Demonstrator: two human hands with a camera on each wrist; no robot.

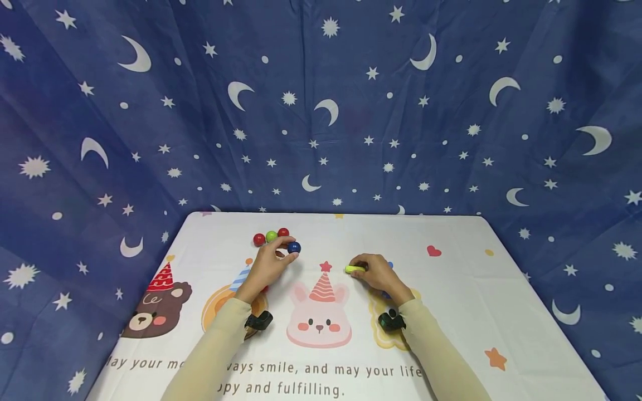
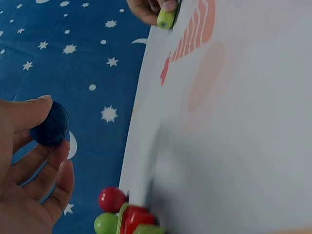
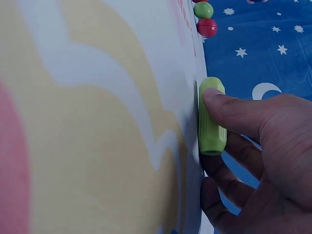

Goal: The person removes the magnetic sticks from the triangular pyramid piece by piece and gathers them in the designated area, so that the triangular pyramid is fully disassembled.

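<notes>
My left hand [image 1: 267,266] pinches a dark blue ball [image 1: 294,247] between thumb and fingers, above the tabletop. In the left wrist view the blue ball [image 2: 51,124] shows a seam line. My right hand [image 1: 378,273] holds a short lime-green ridged cylinder [image 1: 355,269] close to the table. A small hole shows in the end of the green cylinder [image 3: 212,119] in the right wrist view, with the thumb on its side. Just beyond the left hand lie a red ball [image 1: 259,239], a green ball [image 1: 271,236] and a second red ball [image 1: 283,233].
A white tablecloth [image 1: 466,312] with printed animals and lettering covers the table. Behind it hangs a blue curtain [image 1: 351,111] with moons and stars. Beside the balls in the left wrist view, a red and green object [image 2: 139,220] is partly cut off.
</notes>
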